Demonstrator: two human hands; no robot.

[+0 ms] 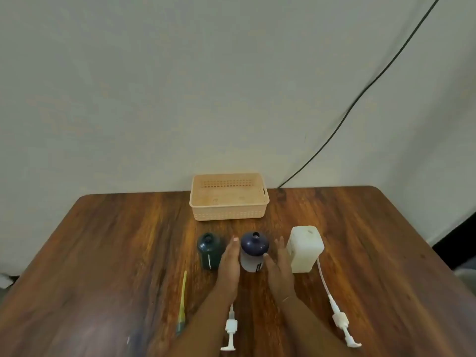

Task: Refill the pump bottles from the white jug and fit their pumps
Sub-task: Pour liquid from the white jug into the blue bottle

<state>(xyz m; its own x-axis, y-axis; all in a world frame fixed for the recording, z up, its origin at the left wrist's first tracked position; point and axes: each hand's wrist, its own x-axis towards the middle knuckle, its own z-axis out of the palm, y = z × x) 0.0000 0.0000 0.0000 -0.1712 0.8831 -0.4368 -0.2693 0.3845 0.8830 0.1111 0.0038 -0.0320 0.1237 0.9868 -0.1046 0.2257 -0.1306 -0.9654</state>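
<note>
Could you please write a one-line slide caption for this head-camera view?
Left hand and right hand flank the open blue bottle, between green bottle and white jug; pumps lie detached.

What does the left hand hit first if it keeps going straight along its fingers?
Probably nothing close: the left hand points up the gap between the green bottle and the blue bottle. Further on, the peach basket lies in line. Depth is unclear, so it may brush either bottle.

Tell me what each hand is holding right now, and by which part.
Nothing is clearly held. The left hand and right hand are open, flanking the blue bottle at its lower body; whether the palms touch it cannot be told.
</note>
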